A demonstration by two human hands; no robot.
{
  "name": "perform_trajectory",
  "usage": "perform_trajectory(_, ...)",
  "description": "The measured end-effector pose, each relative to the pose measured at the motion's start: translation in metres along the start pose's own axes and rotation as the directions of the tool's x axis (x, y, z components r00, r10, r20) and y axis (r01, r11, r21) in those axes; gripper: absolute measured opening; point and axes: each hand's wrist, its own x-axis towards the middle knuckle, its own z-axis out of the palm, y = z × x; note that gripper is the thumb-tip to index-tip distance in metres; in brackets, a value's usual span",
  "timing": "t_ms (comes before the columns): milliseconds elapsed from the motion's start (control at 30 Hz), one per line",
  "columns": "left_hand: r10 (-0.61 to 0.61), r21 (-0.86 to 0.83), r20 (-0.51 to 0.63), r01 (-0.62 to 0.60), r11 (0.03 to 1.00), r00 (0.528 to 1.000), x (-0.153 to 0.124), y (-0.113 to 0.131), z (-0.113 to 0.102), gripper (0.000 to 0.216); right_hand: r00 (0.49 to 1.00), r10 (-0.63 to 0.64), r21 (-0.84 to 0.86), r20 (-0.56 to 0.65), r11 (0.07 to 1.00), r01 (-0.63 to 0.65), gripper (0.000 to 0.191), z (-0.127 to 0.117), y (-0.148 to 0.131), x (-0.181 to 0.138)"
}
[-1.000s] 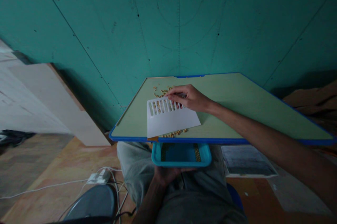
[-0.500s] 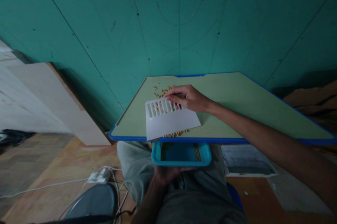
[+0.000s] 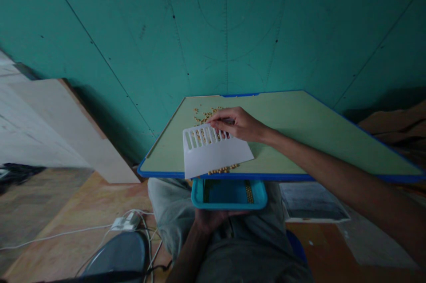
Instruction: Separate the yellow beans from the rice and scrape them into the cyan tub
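The white plastic scraper (image 3: 213,154), a flat card with a row of slots along its top edge, stands tilted on its lower edge on the green desk (image 3: 316,132). It sits just below and to the left of your right hand (image 3: 238,124). That hand pinches the slotted top, fingers curled over it and thumb behind, so it is closed on the scraper.

A short line of small tan beans (image 3: 223,169) lies against the scraper's lower edge, right at the blue rim of the desk. More of the beans lie scattered (image 3: 204,114) just beyond your fingertips, showing partly through the slots.

Directly beneath that rim, below your right hand, is the teal plastic tray (image 3: 229,206). Your left hand (image 3: 211,220) grips it from underneath at its near side, over your lap. The fingers are mostly hidden under it.

Left of your left hand, a white power strip (image 3: 125,222) and its cables lie on the wooden floor (image 3: 83,212).
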Motion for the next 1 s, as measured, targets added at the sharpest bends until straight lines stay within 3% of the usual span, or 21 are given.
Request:
perform_trajectory(267, -0.01, 0.007, -0.017, 0.011, 1.0, 1.0, 0.0, 0.001, 0.0, 0.089, 1.0, -0.015, 0.027, 0.005, 1.0, 0.015, 0.024, 0.001, -0.001, -0.001)
perform_trajectory(667, -0.019, 0.002, 0.059, 0.019, 1.0, 0.998, 0.001, 0.001, -0.001, 0.091, 1.0, -0.015, 0.029, 0.005, 0.999, 0.015, 0.024, 0.001, -0.004, -0.001)
perform_trajectory(1000, -0.018, -0.045, -0.027, 0.016, 0.999, 0.999, -0.002, -0.002, -0.009, 0.096, 1.0, -0.005, 0.019, 0.02, 1.0, 0.004, 0.023, 0.002, -0.005, -0.001)
